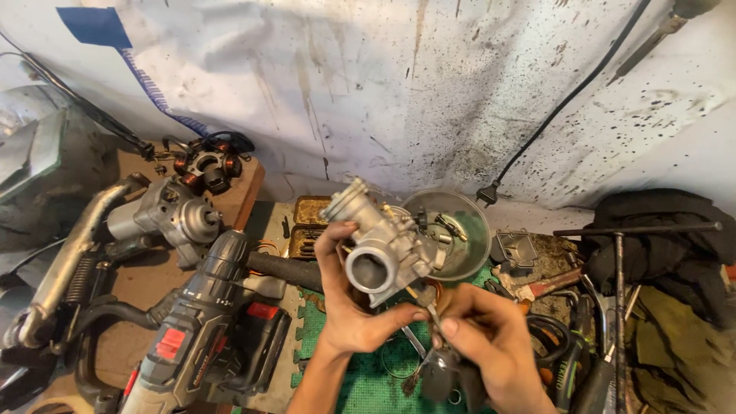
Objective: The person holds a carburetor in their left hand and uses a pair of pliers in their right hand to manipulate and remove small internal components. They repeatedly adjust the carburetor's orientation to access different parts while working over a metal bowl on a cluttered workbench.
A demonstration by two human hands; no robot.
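My left hand [349, 307] grips a grey metal carburetor [381, 241] from below and holds it up over the bench, its round bore facing me. My right hand [491, 341] is closed on a small screwdriver with a dark handle [438, 372], whose tip points up at the underside of the carburetor. Both hands hover above a green foam mat [376, 383].
A black and red cordless drill [199, 322] lies at the left, beside a metal engine part [165, 215] and a copper-wound stator [207, 165]. A metal bowl [460, 230] with small parts sits behind the carburetor. A T-handle wrench [617, 284], cables and black cloth crowd the right.
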